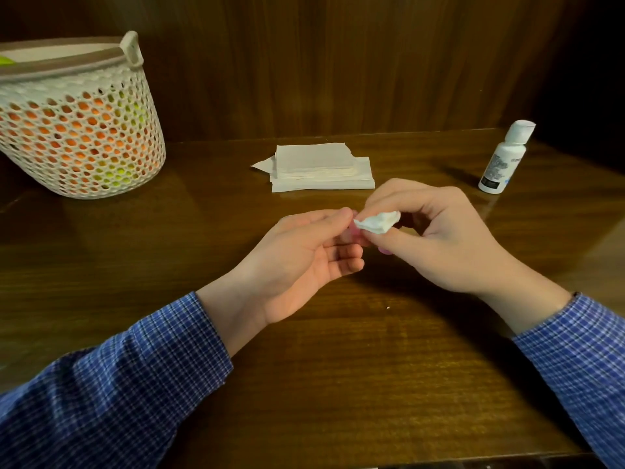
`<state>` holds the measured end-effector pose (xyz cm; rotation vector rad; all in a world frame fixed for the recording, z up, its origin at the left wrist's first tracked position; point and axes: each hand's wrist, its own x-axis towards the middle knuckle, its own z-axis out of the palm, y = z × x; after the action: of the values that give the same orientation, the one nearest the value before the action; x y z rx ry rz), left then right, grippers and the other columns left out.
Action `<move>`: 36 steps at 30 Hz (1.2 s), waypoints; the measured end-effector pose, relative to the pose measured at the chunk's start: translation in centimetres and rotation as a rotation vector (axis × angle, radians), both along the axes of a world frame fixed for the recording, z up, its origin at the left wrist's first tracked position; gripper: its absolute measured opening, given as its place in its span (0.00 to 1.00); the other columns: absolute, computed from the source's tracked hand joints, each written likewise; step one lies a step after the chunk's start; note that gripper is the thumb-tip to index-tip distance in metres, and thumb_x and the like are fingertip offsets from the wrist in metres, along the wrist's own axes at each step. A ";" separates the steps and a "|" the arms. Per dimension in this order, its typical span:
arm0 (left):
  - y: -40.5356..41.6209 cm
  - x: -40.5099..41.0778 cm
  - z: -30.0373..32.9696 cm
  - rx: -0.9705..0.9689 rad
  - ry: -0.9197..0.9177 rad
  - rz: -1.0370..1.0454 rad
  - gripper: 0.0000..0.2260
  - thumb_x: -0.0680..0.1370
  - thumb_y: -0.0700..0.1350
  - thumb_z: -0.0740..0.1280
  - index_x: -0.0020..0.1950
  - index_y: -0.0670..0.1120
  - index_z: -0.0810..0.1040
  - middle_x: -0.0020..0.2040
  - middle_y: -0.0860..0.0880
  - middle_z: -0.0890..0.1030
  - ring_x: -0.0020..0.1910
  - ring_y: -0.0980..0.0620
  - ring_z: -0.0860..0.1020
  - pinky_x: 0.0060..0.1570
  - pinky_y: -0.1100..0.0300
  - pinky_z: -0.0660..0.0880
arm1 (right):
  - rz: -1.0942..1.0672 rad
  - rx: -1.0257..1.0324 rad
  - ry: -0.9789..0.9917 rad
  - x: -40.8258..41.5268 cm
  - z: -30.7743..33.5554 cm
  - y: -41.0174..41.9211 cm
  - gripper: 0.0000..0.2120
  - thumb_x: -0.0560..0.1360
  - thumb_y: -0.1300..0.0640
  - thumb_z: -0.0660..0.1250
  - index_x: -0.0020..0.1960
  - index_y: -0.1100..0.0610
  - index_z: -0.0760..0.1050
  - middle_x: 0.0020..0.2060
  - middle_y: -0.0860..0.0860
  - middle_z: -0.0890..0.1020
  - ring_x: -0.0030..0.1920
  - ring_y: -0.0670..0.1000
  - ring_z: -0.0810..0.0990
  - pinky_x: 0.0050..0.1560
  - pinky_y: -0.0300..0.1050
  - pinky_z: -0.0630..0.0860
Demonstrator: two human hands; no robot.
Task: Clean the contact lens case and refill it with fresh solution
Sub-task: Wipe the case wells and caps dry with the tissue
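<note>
Both hands raised just above the middle of the dark wooden worktop, fingertips meeting. Left hand palm turned up and inward, thumb and forefinger pinching a small pink piece, apparently part of the contact lens case, mostly hidden between the fingers. Right hand curled around a crumpled white tissue, thumb and forefinger pressing it against that pink piece. A second sliver of pink showing under the right thumb; cannot tell whether the same piece or another. Blue checked sleeves covering both forearms.

Toward the far edge of the worktop, near its middle, a stack of folded white tissues, lying flat, well apart from the hands. Near the far right corner, a small white solution bottle with a white cap, standing upright, label print too small to read. At the far left corner, a white perforated basket with a brownish rim and a handle, orange and yellow-green contents visible through the holes. Wooden panelling rising behind the far edge.
</note>
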<state>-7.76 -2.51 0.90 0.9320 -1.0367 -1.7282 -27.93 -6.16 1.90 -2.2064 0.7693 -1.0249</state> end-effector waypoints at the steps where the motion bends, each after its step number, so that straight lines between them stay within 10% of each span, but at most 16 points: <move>1: -0.1 0.0 -0.1 0.005 -0.002 0.017 0.16 0.79 0.48 0.66 0.62 0.41 0.82 0.42 0.49 0.83 0.38 0.56 0.81 0.41 0.63 0.79 | 0.005 0.022 0.005 0.0 0.1 0.1 0.07 0.77 0.57 0.73 0.54 0.56 0.86 0.46 0.51 0.85 0.48 0.53 0.82 0.48 0.57 0.80; 23: 0.6 -1.0 -0.2 -0.148 -0.173 0.093 0.11 0.85 0.44 0.62 0.62 0.44 0.82 0.49 0.43 0.85 0.42 0.51 0.84 0.42 0.59 0.81 | -0.164 -0.061 -0.012 1.3 -0.5 1.1 0.02 0.75 0.57 0.74 0.45 0.52 0.83 0.41 0.46 0.82 0.45 0.46 0.80 0.44 0.35 0.75; 29: 0.5 -0.7 -0.1 -0.097 -0.170 0.052 0.13 0.84 0.42 0.63 0.50 0.46 0.88 0.43 0.48 0.83 0.42 0.54 0.79 0.41 0.60 0.79 | -0.097 -0.038 0.045 1.0 -0.4 0.9 0.02 0.76 0.54 0.73 0.46 0.52 0.84 0.42 0.44 0.81 0.45 0.48 0.81 0.42 0.51 0.79; 36: 0.8 -1.0 0.2 -0.026 -0.130 -0.002 0.16 0.86 0.47 0.59 0.62 0.41 0.82 0.46 0.49 0.80 0.42 0.54 0.74 0.39 0.61 0.77 | -0.077 -0.165 0.038 1.0 -1.0 0.8 0.03 0.73 0.60 0.77 0.44 0.56 0.83 0.42 0.48 0.81 0.44 0.50 0.80 0.41 0.50 0.78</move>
<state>-8.72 -1.75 1.11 1.0385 -1.1421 -1.6695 -26.94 -5.36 0.93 -2.3580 0.8188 -1.1223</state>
